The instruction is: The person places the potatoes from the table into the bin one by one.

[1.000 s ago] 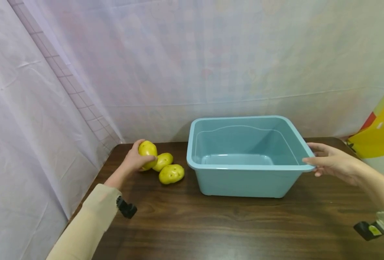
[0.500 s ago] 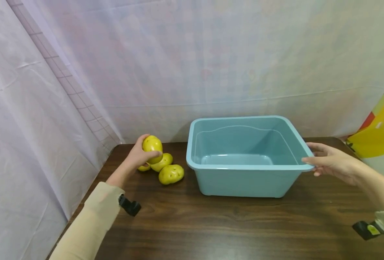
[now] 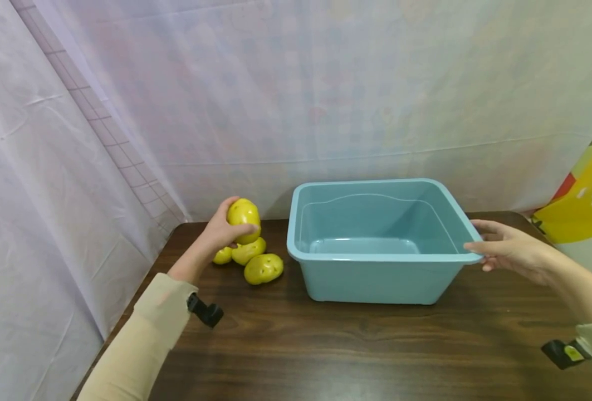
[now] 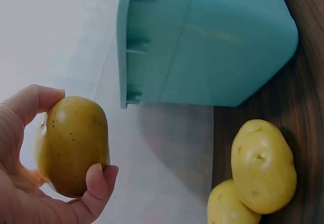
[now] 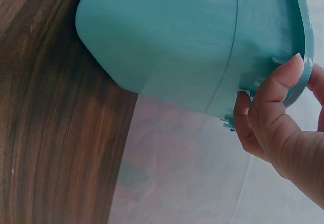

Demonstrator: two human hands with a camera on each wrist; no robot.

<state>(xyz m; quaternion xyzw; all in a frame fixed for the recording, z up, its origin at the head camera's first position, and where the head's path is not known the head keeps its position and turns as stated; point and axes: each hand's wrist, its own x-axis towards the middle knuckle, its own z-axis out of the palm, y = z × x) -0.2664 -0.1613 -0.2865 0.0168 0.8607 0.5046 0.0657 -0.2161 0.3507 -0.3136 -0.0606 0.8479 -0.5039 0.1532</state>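
My left hand point(image 3: 221, 227) grips a yellow potato point(image 3: 244, 220), fingers and thumb curled round its sides. In the left wrist view the held potato point(image 4: 76, 143) is speckled with dark dots and raised above the table. Below it in the head view lie a front potato point(image 3: 264, 269), a middle potato point(image 3: 248, 250) and a left potato point(image 3: 223, 256), partly hidden by the hand. My right hand point(image 3: 511, 249) holds the right rim of a light blue plastic tub point(image 3: 376, 278), thumb over the rim and fingers beneath, as the right wrist view shows.
The tub stands on a dark wooden table point(image 3: 356, 351), right of the potatoes. Its inside floor shows bare. A pale curtain point(image 3: 326, 100) hangs along the table's back edge, and another white sheet hangs at the left. A yellow printed cloth point(image 3: 576, 206) is at the far right.
My left hand has lifted the potato and carried it up and right, uncovering the left potato behind it. The right hand and the tub have stayed almost still.
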